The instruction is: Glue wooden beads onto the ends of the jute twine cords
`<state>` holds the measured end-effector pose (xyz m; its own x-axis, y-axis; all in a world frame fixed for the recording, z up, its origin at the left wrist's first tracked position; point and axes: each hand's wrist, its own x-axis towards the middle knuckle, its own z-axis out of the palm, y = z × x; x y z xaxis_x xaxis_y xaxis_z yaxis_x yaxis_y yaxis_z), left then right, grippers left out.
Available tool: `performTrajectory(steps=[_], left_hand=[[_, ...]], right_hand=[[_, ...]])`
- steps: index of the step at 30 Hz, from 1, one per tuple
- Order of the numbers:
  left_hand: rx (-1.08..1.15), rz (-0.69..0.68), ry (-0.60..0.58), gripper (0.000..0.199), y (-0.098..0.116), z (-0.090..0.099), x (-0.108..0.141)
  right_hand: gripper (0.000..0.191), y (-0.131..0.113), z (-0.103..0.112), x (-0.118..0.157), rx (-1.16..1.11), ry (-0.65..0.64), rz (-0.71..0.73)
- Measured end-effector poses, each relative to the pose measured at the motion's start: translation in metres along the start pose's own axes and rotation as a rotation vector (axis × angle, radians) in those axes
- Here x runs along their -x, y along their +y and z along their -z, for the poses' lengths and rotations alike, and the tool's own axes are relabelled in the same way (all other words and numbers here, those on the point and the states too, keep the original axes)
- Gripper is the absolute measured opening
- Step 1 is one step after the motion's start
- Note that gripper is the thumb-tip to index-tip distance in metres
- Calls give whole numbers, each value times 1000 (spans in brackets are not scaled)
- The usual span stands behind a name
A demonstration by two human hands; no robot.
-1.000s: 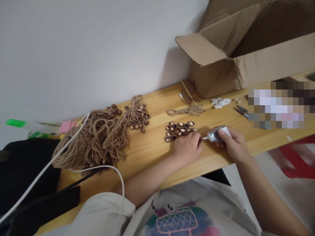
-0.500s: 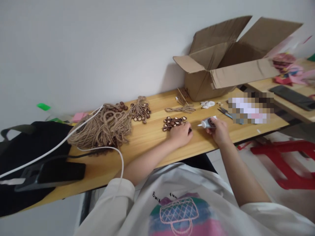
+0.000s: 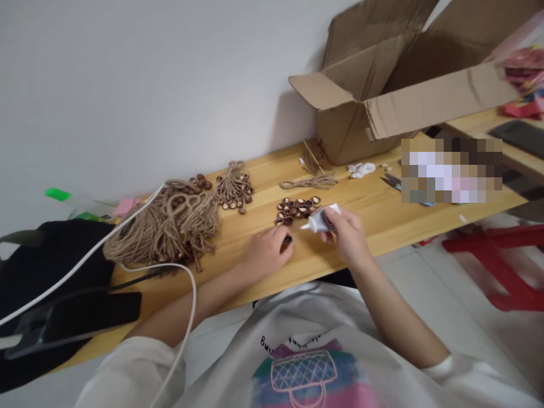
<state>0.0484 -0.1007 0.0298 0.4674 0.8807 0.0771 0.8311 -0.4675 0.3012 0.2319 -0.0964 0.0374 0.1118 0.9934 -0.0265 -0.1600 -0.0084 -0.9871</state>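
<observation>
My left hand (image 3: 268, 253) is closed on a small dark brown piece (image 3: 288, 239), held between thumb and fingers just above the wooden table (image 3: 238, 235). In my right hand (image 3: 346, 229) is a silver-white tube (image 3: 323, 218), its pointed white nozzle aimed left towards the left hand. Behind the hands lies a cluster of brown half-shell pieces (image 3: 301, 209), several showing pale faces. A tied bundle of cords with brown pieces (image 3: 236, 187) rests further left, beside a large heap of tan twine cords (image 3: 170, 221).
An open cardboard box (image 3: 348, 130) stands at the back right. Near it are a looped twine bundle (image 3: 310, 182), crumpled white tissue (image 3: 361, 170) and scissors (image 3: 393, 182). A black phone-like device (image 3: 93, 314) and white cable (image 3: 193, 300) are at left. A red stool (image 3: 501, 272) stands at lower right.
My left hand has moved left and towards me, away from the cluster, with the dark piece in its fingers. My right hand has brought the tube left, closer to it. The view has shifted slightly.
</observation>
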Motion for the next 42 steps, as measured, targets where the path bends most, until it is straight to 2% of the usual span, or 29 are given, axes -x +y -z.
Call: performTrajectory(steps=[4,11,15,21,28,35,39,42], left_hand=[[6,-5,-10,13,-13,-5,-2],[60,-62,-12,16,-18,-5,-4],[69,-122,-2,22,-22,-6,-2],[48,-142,-3,17,-24,-7,-2],[19,-181,10,16,-24,-7,-2],[54,-156,-2,16,-23,-7,-2],[52,-139,-49,19,-23,-5,-3],[53,-149,-41,18,-23,-5,-3]], right_hand=[[41,17,-16,-4,-26,-8,-20],[41,21,-10,-5,123,-68,-45],[37,23,-10,-1,196,-57,-58],[29,27,-11,2,173,-17,-70],[34,26,-10,3,305,-19,-79],[31,23,-10,5,533,-74,42],[29,23,-11,3,590,-140,80],[27,23,-11,2,644,-183,123]])
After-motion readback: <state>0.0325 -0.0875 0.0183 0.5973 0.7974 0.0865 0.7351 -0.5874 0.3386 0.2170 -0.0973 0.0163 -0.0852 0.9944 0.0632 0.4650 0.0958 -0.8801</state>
